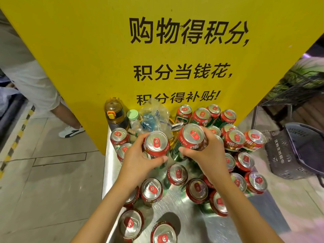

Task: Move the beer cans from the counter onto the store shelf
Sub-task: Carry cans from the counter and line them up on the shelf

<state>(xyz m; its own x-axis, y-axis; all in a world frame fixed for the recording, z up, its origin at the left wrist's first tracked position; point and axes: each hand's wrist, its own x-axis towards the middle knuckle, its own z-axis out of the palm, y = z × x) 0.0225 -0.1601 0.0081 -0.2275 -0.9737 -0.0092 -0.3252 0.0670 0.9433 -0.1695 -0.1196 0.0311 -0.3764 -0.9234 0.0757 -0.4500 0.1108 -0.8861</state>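
Gripping one can (156,143) in the left hand (140,159) and another can (192,135) in the right hand (209,151), both are being lifted off the counter (184,223); carrying to the unseen shelf is called for next.

At least twenty-four red-and-green aluminium beer cans (177,174), two of them in my left hand (138,158) and right hand (208,151); far left, one amber plastic bottle (114,111), one green-lidded jar (132,115), one crumpled clear plastic bag (154,114).

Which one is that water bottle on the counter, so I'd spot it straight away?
Start at the big yellow sign and follow its bottom edge left to the back corner of the metal counter. There stands the water bottle, beside a green-lidded jar. Unlike the red-topped beer cans, it is amber with an orange clasp.
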